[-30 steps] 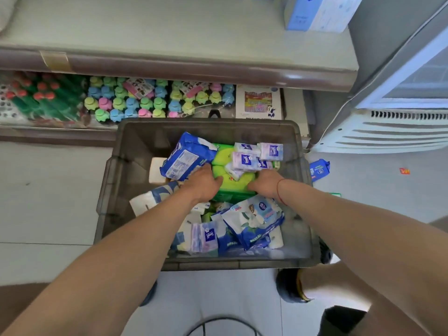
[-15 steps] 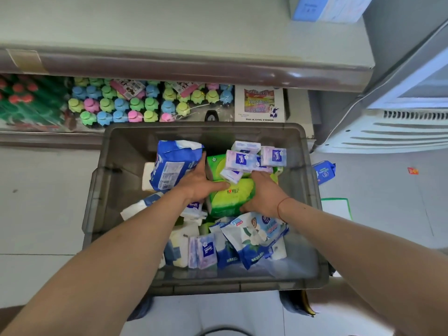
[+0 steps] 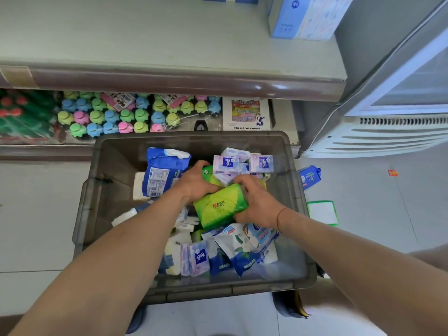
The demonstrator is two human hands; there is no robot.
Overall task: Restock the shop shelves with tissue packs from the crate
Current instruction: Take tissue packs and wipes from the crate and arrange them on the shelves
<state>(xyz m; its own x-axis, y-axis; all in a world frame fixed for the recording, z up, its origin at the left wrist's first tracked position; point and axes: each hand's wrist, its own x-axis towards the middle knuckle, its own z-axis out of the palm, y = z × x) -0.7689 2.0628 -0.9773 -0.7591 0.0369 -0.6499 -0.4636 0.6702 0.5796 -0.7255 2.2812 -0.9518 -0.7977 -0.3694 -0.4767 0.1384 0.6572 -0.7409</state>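
Observation:
A dark translucent crate on the floor holds several tissue packs. Both hands reach into it and grip a green tissue pack, tilted and raised above the others. My left hand holds its left end; my right hand curls round its right end. Several small purple-white tissue packets rest on a second green pack behind it. A blue-and-white pack leans at the crate's left. More blue packs lie at the front.
A pale shelf stands above the crate, with a light blue tissue box at its right. The lower shelf holds colourful capped bottles. A white appliance stands right. A blue pack lies on the floor.
Both hands have lifted the green pack up out of the pile and tipped it toward me. The small purple packets on top have shifted back.

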